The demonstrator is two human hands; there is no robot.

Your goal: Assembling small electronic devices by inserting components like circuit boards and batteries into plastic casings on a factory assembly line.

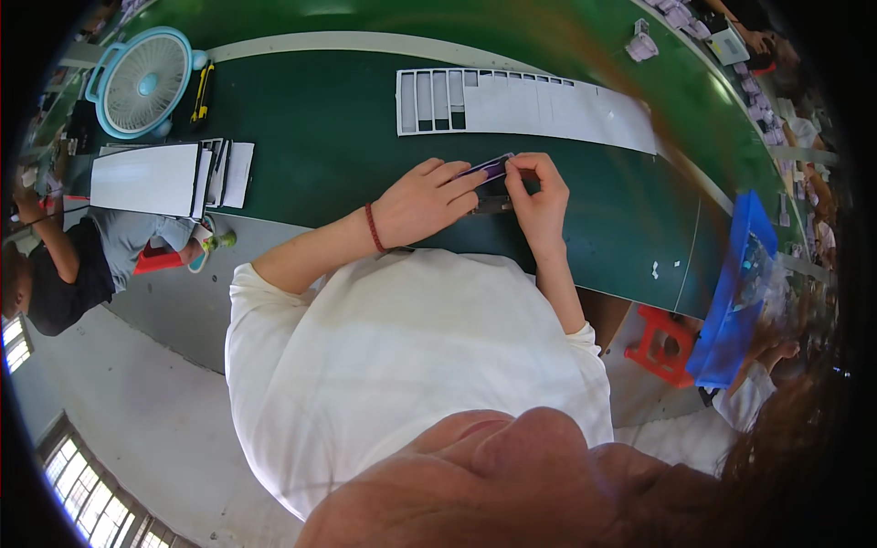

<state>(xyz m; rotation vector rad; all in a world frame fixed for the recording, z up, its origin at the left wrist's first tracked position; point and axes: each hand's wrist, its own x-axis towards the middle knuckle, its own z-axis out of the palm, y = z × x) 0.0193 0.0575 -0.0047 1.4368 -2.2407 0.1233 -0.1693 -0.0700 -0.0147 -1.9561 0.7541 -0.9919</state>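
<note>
Over the bench (311,119), nearer than the white panel (557,111), the right grip (541,196) pinches a purple strip (495,168) at its right end, while the left grip (426,201) covers its left end, clamped or not I cannot tell.

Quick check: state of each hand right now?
Left hand: fingers at the dark purple piece; grip cannot be told.
Right hand: closed, fingertips pinched at that piece's right end.

A lower-left window (89,484) glares white amid strong fisheye bending.
</note>
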